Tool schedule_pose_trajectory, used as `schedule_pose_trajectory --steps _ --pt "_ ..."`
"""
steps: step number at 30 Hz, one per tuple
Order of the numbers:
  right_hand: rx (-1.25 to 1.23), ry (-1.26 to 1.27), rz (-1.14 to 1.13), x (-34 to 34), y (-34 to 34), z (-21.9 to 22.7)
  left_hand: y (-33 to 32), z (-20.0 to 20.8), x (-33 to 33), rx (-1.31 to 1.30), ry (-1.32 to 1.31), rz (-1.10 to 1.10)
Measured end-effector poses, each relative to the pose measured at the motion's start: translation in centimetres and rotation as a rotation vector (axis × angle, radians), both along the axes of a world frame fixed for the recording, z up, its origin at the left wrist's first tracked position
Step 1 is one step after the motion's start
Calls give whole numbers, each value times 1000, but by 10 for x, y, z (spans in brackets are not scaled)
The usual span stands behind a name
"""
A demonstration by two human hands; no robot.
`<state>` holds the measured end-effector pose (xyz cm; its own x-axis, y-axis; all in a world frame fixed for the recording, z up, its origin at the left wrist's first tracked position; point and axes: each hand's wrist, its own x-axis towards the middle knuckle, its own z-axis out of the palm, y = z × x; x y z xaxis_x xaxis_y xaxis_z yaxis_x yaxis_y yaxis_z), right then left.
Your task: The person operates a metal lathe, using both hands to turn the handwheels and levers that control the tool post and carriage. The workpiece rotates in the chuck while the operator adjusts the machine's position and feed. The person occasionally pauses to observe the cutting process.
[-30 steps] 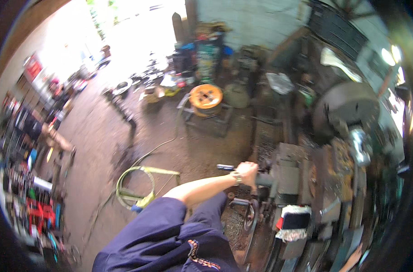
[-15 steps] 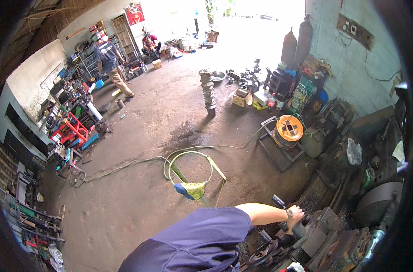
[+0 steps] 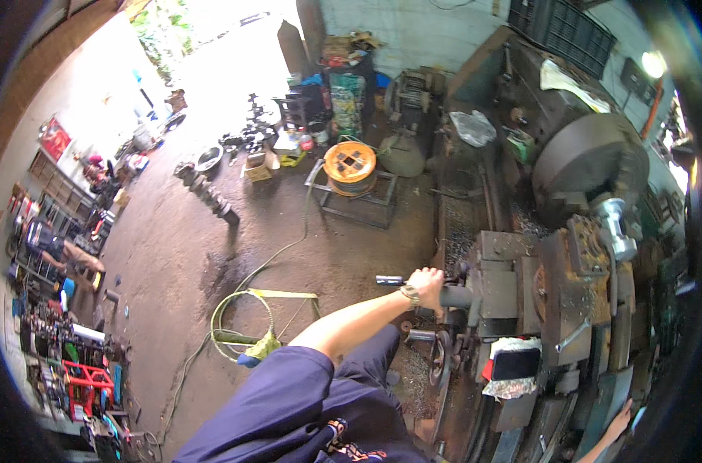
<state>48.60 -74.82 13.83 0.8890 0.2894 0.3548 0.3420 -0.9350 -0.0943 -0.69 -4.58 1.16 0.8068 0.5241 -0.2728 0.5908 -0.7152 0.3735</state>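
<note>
My left hand point(image 3: 426, 289) is closed over the dark cylindrical hub point(image 3: 457, 297) of a crank on a large metal lathe point(image 3: 499, 245). A black handle grip point(image 3: 389, 280) sticks out beside my wrist. To the right, the chuck point(image 3: 590, 166) is blurred and a shiny silver round workpiece point(image 3: 615, 230) sits in front of it, close to the tool post point(image 3: 587, 245). At the lower right, my right hand point(image 3: 618, 421) lies at a grey metal part of the lathe with a finger stretched out. Its other fingers are partly hidden.
A phone-like black slab point(image 3: 516, 363) lies on a cloth on the lathe, near a wrench point(image 3: 573, 337) and a handwheel point(image 3: 440, 359). On the floor are an orange reel point(image 3: 350, 160) on a frame, a hose point(image 3: 278, 255) and an upright crankshaft point(image 3: 206, 193). Another person point(image 3: 54, 245) is at far left.
My view has swung right, bringing the chuck, silver workpiece and right hand into sight. My left hand stays on the crank hub.
</note>
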Motion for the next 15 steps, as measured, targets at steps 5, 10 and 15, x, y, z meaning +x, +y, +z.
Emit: schedule_pose_trajectory --steps 5,10,15 --pt "77 162 -201 32 -25 -26 1 5 0 13 7 -13" --pt "-134 64 -133 30 -30 -28 0 7 -1 19 -9 -9" --pt "56 110 -248 23 -17 -20 0 7 -2 1 11 -9"
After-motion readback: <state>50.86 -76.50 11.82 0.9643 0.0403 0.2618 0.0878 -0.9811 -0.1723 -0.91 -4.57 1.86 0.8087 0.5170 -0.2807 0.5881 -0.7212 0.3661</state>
